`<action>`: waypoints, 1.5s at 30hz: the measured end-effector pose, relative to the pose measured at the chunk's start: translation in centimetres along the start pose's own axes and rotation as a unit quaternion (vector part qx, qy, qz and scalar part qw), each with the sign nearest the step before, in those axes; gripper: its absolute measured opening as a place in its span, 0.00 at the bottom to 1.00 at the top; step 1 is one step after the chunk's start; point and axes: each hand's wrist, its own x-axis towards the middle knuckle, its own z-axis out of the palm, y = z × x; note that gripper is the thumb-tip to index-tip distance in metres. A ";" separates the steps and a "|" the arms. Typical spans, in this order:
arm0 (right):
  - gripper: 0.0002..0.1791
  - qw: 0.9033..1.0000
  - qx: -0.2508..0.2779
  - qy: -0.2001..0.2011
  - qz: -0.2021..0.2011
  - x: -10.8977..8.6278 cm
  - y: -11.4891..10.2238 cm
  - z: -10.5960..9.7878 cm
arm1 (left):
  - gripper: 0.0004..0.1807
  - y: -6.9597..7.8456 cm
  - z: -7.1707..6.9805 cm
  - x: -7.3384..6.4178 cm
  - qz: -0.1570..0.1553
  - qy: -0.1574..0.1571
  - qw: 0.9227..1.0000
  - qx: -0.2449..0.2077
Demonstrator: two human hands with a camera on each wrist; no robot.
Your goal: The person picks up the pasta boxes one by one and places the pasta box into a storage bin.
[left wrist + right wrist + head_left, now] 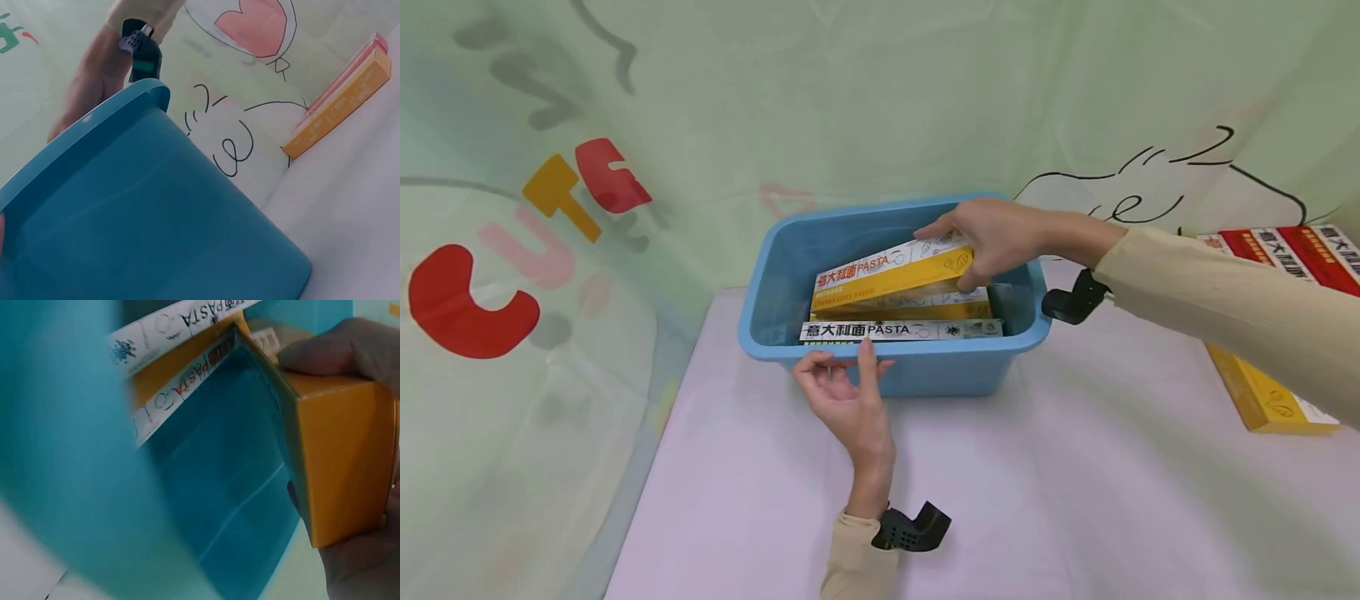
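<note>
A blue plastic bin [925,372] stands on the table with pasta boxes inside. My right hand [1000,242] grips the right end of a yellow-and-white pasta box [895,277], which slants with its right end higher. In the right wrist view, the thumb lies on one side of that box's orange end [350,456] and fingers on the other. Two more boxes lie by the bin's front wall: a white-edged pasta box [925,330] and a yellow one [940,310] behind it. My left hand [853,408] holds the bin's front rim, its thumb up against the rim.
More pasta boxes [1270,392], red-and-white and yellow, lie at the table's right, partly behind my right sleeve [1225,308]. A printed cloth [880,108] hangs behind and to the left of the table [985,500].
</note>
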 end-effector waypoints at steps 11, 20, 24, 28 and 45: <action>0.45 0.997 0.059 -0.048 0.013 2.6 0.7 -0.6 | 0.21 0.2 -0.1 0.3 0.010 0.001 1.000 0.002; 0.48 0.995 0.074 -0.059 0.034 3.0 1.4 -0.6 | 0.21 0.0 -0.1 0.4 0.008 -0.003 1.000 0.010; 0.48 0.993 0.090 -0.073 0.028 2.9 1.8 -0.6 | 0.20 0.0 -0.1 0.2 0.007 -0.003 1.000 0.010; 0.49 0.991 0.102 -0.083 0.029 2.7 2.1 -0.7 | 0.20 -0.1 0.0 0.1 0.003 -0.006 1.000 0.008; 0.50 0.989 0.112 -0.088 0.032 2.8 2.3 -0.9 | 0.20 0.1 -0.1 0.1 0.000 -0.010 1.000 0.005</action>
